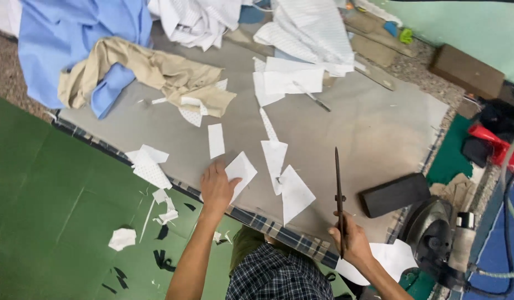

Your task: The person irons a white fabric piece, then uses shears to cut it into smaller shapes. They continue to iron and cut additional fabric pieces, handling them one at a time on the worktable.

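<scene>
While long dark metal scissors (338,194) are gripped upright, blades closed, in the closed right hand (351,240) at the grey padded table's (368,128) near edge, a small white cloth piece (241,171) is pressed flat under the open left hand (216,187), with crumpled tan trousers (151,72) seen farther back.

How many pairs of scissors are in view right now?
2: large scissors upright in the right hand; a smaller pair on the white pieces at the board's far side. Cloth piles may hide more.
</scene>
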